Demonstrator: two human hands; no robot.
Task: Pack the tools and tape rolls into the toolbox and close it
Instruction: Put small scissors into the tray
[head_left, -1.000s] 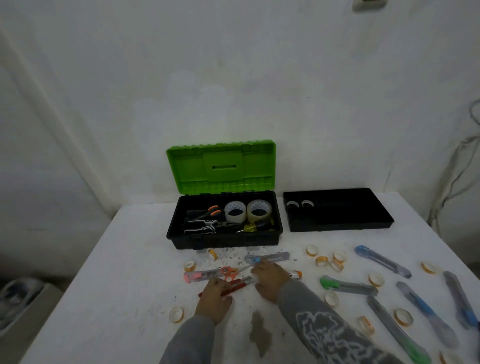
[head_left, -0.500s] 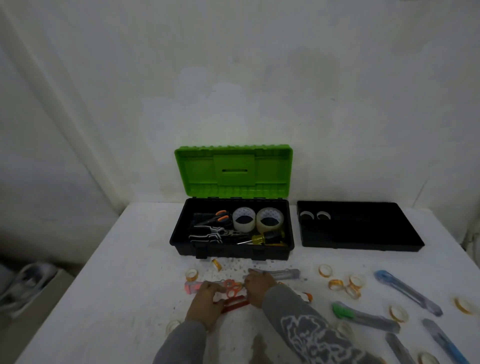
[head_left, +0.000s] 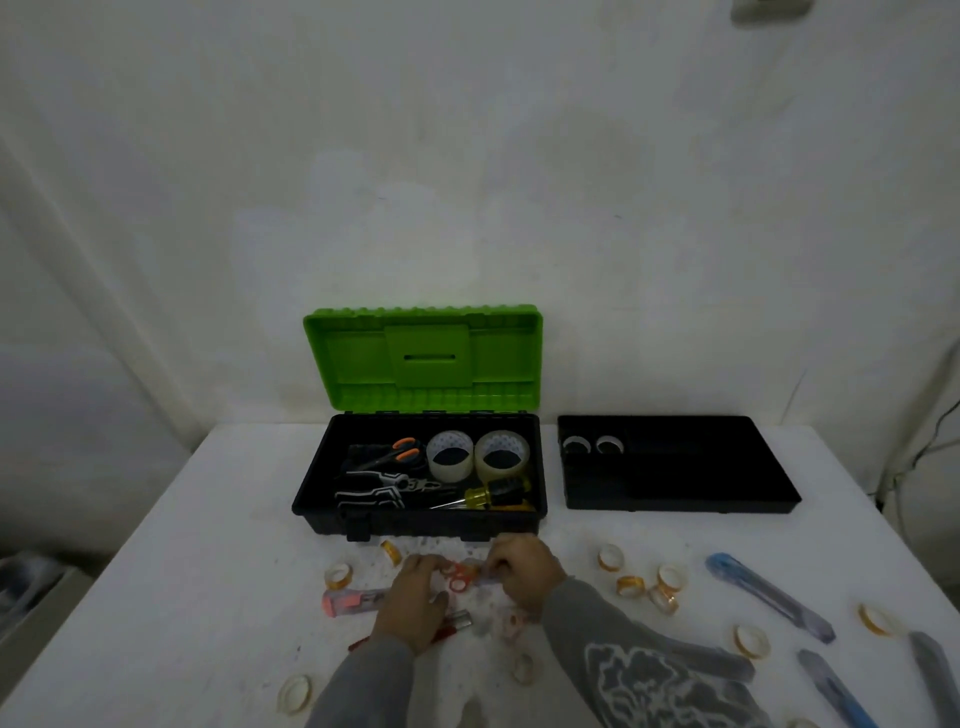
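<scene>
**Hands reach the cutters at the box front**

The toolbox (head_left: 311, 506) stands open, with the tape rolls (head_left: 450, 470) already inside. My left hand (head_left: 413, 603) and right hand (head_left: 522, 571) have moved up to its front wall, fingers curled over the pink cutter (head_left: 347, 601) and the small scissors (head_left: 457, 576). I cannot tell if they grip yet. Lifting in looks next.

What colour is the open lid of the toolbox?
Bright green; the lid shows best in the head view, above the black toolbox base.

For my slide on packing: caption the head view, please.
Left hand and right hand among scattered translucent utility knives, before the open green-lidded black plastic toolbox holding two clear tape rolls.
</scene>
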